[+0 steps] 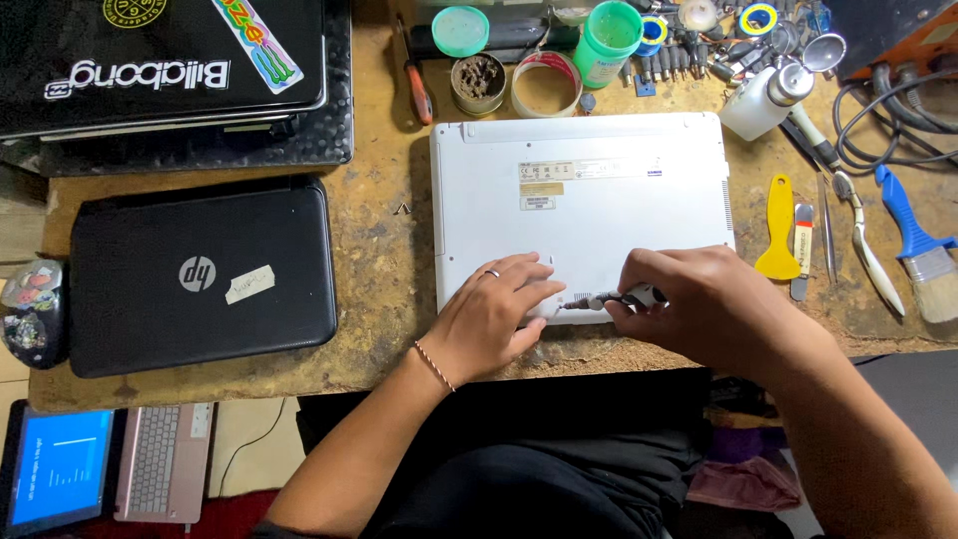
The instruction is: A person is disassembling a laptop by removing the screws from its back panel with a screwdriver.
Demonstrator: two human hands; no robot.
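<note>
- While lying flat and underside-up on the worn brown cork-topped bench [379, 250], white plastic laptop [584, 205] set with long axis running left to right, near long edge toward the person.
- Small silver-and-black screwdriver [614, 298] lying nearly level, long axis left to right, tip pointing left at the laptop's near edge.
- Right hand [699, 304] clenched around the screwdriver's handle, just over the laptop's near right part.
- Left hand [499, 314] pressed palm-down and flat on the laptop's near edge, grasping nothing, fingertips just beside the screwdriver tip; ring on one finger, thin cord bracelet at the wrist.
- Behind the laptop: round metal tin [478, 84] filled with dark, tangled brownish matter; wide roll of tape [546, 85], hollow middle showing only bench; green plastic tub [608, 42], open, contents not discernible; teal lid [460, 30] lying apart to its left.
- Right of the laptop: yellow plastic pry tool [778, 235], metal tweezers [827, 235], blue-handled paintbrush [913, 245], all lying roughly front to back.
- Left of the laptop: closed black laptop [200, 274], well apart.
</note>
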